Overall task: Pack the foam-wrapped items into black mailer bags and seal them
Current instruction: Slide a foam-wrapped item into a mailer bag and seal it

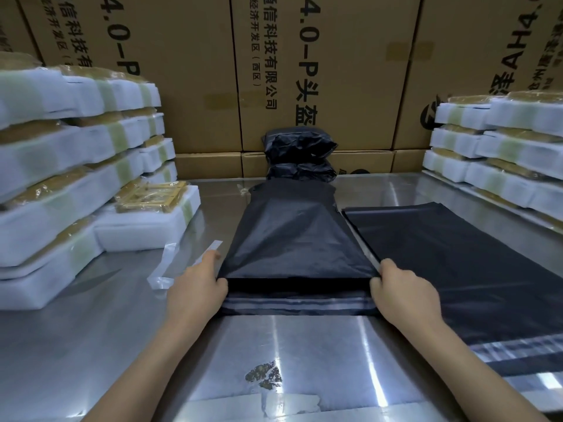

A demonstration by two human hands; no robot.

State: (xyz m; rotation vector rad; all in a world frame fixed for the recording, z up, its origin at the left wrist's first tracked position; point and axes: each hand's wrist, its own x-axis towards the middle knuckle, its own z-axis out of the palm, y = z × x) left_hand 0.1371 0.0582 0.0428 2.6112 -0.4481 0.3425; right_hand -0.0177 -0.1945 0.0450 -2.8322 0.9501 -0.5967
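A filled black mailer bag (297,239) lies lengthwise in the middle of the steel table (128,324), its open mouth toward me. My left hand (198,287) grips the left corner of the mouth and my right hand (402,292) grips the right corner. The bag's grey adhesive flap (300,306) lies flat below the opening, between my hands. Whatever sits inside the bag is hidden. Foam-wrapped items (76,166) are stacked at the left, and more foam-wrapped items (499,153) at the right.
A pile of flat empty black mailers (475,269) lies right of the bag. Sealed black parcels (300,156) stand stacked at the table's far edge against a wall of cardboard boxes (335,71). Peeled liner strips (166,266) lie by my left hand.
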